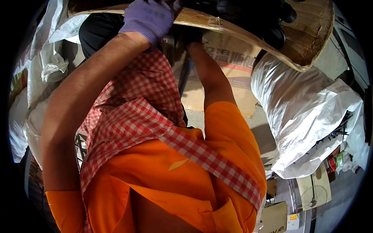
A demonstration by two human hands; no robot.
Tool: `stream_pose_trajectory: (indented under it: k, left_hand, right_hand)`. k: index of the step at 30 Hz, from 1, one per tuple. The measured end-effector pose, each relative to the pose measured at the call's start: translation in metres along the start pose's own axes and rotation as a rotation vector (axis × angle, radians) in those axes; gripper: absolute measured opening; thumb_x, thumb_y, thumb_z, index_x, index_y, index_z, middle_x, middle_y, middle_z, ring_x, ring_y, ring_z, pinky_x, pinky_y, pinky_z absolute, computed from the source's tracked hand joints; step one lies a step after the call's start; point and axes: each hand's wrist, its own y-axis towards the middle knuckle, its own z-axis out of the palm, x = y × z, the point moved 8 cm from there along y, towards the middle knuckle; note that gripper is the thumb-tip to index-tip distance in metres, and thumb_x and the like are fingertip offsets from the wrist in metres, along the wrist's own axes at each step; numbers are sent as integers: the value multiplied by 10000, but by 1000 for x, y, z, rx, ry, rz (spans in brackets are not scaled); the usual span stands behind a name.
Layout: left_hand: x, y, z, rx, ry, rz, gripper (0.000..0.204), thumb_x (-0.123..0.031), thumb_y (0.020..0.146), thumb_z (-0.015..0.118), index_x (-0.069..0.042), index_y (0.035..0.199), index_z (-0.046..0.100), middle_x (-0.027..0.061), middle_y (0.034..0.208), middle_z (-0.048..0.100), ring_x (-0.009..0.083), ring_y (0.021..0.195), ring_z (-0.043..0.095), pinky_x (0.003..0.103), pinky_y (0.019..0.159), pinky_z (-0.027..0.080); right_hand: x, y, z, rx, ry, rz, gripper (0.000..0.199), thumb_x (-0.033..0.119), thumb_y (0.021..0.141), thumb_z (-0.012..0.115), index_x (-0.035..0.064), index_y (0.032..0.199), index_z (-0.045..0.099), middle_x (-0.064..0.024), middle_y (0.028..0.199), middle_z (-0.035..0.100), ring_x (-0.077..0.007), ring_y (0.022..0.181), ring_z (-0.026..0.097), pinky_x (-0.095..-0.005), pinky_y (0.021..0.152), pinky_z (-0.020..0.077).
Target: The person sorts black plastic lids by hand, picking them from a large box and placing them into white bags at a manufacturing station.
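Note:
My left hand (149, 18), in a purple knit glove, lies over the near edge of a brown cardboard tray (202, 19) at the top of the view. Its fingertips run past the upper border, so what they touch is hidden. Several shiny black things (274, 37) sit in the tray, too dark to name. My right arm reaches forward under the tray's edge. There my right hand (191, 37) fades into deep shadow, its fingers and anything in them out of sight.
A printed cardboard box (229, 58) lies below the tray. To the right stands a white woven sack (307, 116) with thin black pieces at its mouth. White plastic sheeting (42, 66) hangs at the left. A checked apron (140, 112) covers my lap. Boxes (274, 217) lie lower right.

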Motion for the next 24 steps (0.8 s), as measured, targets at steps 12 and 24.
stream_pose_trajectory:
  k: [12,24]
  left_hand:
    - [-2,0,0,-84,20,29,341,-204,882,374,-131,1193,491,61,1024,598,229,935,580,384,825,417]
    - [-3,-2,4,-103,94,5,430,-144,870,478,-220,1291,429,76,1221,532,231,1105,533,378,945,408]
  right_hand:
    - [17,-3,13,95,40,45,428,410,834,455,158,1158,574,-135,1147,586,-307,1018,574,-426,864,452]
    - [-25,-3,23,331,4,156,431,422,840,451,153,1154,572,-137,1139,589,-313,1015,575,-425,859,454]
